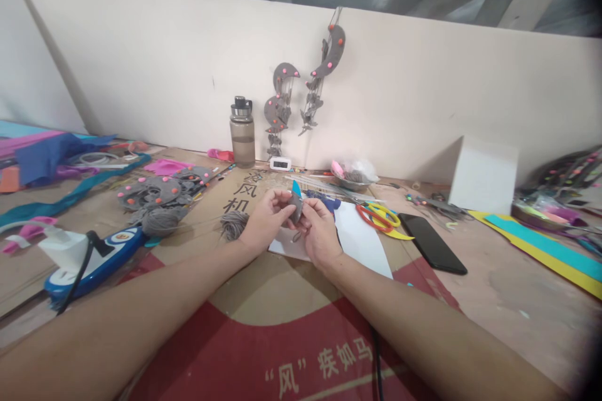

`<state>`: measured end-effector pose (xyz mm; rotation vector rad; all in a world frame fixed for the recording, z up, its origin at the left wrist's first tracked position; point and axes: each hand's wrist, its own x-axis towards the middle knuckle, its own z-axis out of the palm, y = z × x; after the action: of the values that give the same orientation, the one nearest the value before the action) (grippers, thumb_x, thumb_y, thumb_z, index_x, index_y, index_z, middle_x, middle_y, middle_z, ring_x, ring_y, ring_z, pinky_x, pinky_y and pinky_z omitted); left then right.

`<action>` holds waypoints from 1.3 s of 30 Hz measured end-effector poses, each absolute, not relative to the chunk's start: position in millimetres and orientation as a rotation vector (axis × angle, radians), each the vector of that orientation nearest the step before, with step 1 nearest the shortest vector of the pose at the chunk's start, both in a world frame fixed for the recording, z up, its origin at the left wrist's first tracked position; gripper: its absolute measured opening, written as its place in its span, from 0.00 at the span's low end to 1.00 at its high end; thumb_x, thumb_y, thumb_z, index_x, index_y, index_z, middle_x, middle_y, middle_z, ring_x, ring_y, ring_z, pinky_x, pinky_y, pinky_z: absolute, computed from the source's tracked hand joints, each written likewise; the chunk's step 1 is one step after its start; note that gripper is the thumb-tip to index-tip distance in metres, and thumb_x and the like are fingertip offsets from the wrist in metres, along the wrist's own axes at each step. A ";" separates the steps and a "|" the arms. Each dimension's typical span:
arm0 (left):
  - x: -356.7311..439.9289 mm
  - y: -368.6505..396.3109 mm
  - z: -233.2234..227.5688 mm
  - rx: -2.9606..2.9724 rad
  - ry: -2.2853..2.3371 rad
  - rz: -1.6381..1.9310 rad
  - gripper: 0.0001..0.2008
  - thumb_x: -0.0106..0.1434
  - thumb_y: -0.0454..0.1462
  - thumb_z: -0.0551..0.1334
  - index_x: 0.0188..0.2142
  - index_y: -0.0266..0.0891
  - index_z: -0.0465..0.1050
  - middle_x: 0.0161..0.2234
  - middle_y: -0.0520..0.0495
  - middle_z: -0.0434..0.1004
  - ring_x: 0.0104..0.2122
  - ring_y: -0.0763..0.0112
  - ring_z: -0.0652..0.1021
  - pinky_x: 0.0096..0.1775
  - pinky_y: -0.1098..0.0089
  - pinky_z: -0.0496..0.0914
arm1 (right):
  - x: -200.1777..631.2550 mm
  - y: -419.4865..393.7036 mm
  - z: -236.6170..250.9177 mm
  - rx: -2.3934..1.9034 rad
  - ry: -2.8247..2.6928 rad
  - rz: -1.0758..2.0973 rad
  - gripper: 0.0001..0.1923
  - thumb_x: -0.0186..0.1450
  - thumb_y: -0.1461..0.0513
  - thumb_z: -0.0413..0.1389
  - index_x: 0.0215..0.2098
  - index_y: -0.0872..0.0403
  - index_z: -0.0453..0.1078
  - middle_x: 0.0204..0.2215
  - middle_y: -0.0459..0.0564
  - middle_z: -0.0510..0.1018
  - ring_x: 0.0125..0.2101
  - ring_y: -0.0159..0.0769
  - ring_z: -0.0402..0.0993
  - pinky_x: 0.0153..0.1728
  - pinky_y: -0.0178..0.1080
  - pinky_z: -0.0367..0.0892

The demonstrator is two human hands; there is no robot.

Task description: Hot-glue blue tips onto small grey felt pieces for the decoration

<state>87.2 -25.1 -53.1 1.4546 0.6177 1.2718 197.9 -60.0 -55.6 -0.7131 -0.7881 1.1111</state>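
Observation:
Both hands meet over a white sheet of paper (360, 241) on the cardboard. My left hand (267, 219) pinches a small grey felt piece (296, 208) with a bright blue tip (296, 188) sticking up from it. At the piece's right edge, the thumb and fingertips of my right hand (322, 229) are closed on it too. Whether the right fingers also hold something smaller cannot be seen. Behind the right hand lies a dark blue tool (329, 202), mostly hidden. A ball of grey yarn (234, 225) sits left of my left hand.
Scissors with red and yellow handles (379, 218) and a black phone (433, 243) lie at right. A water bottle (242, 135) stands by the white board (164, 62), where grey moon-shaped hangings (333, 53) hang. At left are a blue power strip (101, 263) and grey felt pieces (162, 191).

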 end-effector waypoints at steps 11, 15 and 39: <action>86.1 -23.4 -55.8 1.597 0.732 1.301 0.19 0.52 0.38 0.69 0.41 0.37 0.66 0.41 0.44 0.73 0.42 0.67 0.75 0.38 0.68 0.73 | 197.4 -57.7 -58.8 -0.767 -0.795 1.089 0.14 0.51 0.56 0.63 0.28 0.52 0.65 0.18 0.37 0.67 0.18 0.25 0.60 0.21 0.31 0.58; 86.4 -24.9 -54.9 1.486 0.685 1.284 0.21 0.51 0.38 0.70 0.41 0.37 0.64 0.38 0.46 0.72 0.36 0.69 0.75 0.28 0.71 0.71 | 198.5 -57.7 -58.9 -0.760 -0.790 1.104 0.12 0.51 0.57 0.63 0.27 0.52 0.65 0.15 0.36 0.63 0.16 0.23 0.56 0.19 0.30 0.52; 75.3 -18.3 -33.8 1.261 0.501 1.059 0.13 0.49 0.39 0.72 0.34 0.38 0.75 0.37 0.45 0.80 0.24 0.77 0.72 0.19 0.78 0.60 | 199.7 -56.9 -54.4 -0.746 -0.814 1.246 0.20 0.47 0.55 0.67 0.23 0.53 0.60 0.15 0.35 0.55 0.17 0.22 0.46 0.18 0.29 0.44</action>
<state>75.3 -18.3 -33.8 1.2609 0.5008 1.0594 199.7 -56.9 -54.4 -0.7458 -0.8138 1.2455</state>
